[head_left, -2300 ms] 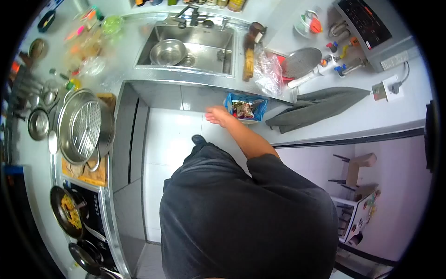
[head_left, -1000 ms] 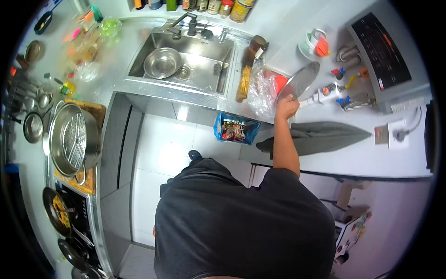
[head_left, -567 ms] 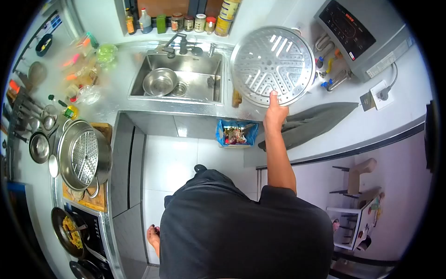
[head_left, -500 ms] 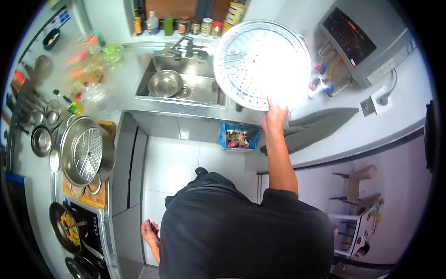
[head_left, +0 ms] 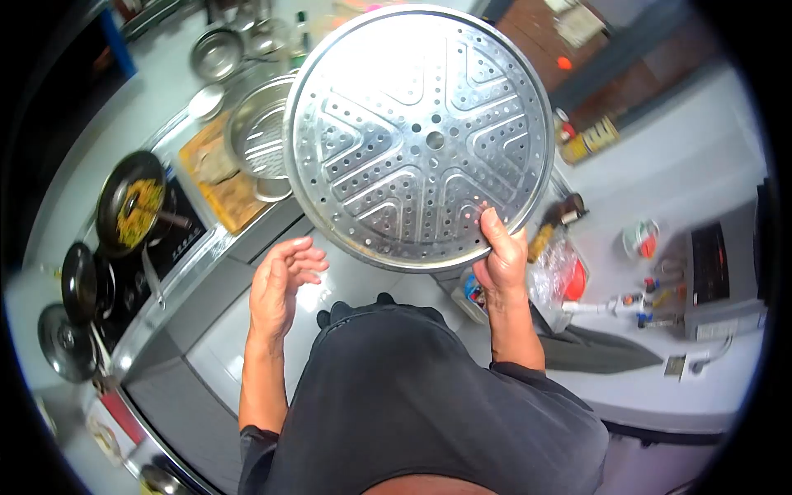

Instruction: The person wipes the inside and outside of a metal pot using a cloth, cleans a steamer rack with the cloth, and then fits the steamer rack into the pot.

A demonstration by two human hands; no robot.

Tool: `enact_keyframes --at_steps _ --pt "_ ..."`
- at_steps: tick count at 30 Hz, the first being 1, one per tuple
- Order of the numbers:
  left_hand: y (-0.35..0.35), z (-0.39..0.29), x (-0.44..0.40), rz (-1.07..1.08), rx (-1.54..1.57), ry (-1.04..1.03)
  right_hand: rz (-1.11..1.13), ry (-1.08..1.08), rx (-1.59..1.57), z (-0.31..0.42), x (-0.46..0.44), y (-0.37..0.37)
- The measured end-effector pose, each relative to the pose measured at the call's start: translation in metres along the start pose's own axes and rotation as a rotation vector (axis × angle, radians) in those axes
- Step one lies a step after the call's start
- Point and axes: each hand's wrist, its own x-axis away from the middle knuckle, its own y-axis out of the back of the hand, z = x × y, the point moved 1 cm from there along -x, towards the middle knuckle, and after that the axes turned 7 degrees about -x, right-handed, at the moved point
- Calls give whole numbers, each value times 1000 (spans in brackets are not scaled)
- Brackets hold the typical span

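A large round metal steamer tray (head_left: pixel 435 177) with punched holes and raised ribs is held up in front of me. My right hand (head_left: pixel 502 256) grips its lower right rim, thumb on the perforated face and fingers behind. My left hand (head_left: pixel 282 287) is raised just below and left of the tray, fingers apart, touching nothing. Behind the tray's left edge stands a steel steamer pot (head_left: pixel 257 136), partly hidden, on a wooden cutting board (head_left: pixel 231 195).
A wok (head_left: pixel 132 202) with chopped yellow-green food and a utensil sits on the stove at left, near a black pan (head_left: pixel 80 282) and a lid (head_left: pixel 68 342). Ladles and a strainer (head_left: pixel 217 54) lie behind the pot. A yellow can (head_left: pixel 590 140) stands at right.
My view has turned left toward the stove side. The tray has come from over the sink's right side to near the steamer pot. My left hand has risen from beside my body.
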Motion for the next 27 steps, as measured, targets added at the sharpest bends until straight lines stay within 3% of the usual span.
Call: enact_keyframes --at_steps 3,6,8,13,15,16,17,19,21,24,27 --pt "4 -22 6 59 175 -75 50 -129 -13 -27 0 -24" --pt "11 -25 25 -154 249 -100 171 -281 -25 -42 1 -51" --pt "18 -25 36 -192 281 -123 190 -331 -26 -62 1 -55" --pt "57 10 74 -315 180 -21 279 -693 -128 -115 -5 -70" --pt "46 1 75 -428 293 -102 203 -726 -88 -145 -13 -59" --pt "49 11 107 -510 536 -51 193 -791 -2 -154 -4 -57" --pt "55 6 110 -461 655 -67 108 -837 150 -146 -18 -58" --pt "58 -7 108 -428 681 -185 128 -817 -294 -152 -54 -41" --pt "45 -28 100 -473 692 -345 278 -714 -310 -142 -91 -38" --pt "30 -56 88 -441 727 -589 235 -516 -232 -138 -128 -34" --pt "20 -67 83 -390 662 -659 288 -617 -332 -141 -155 -20"
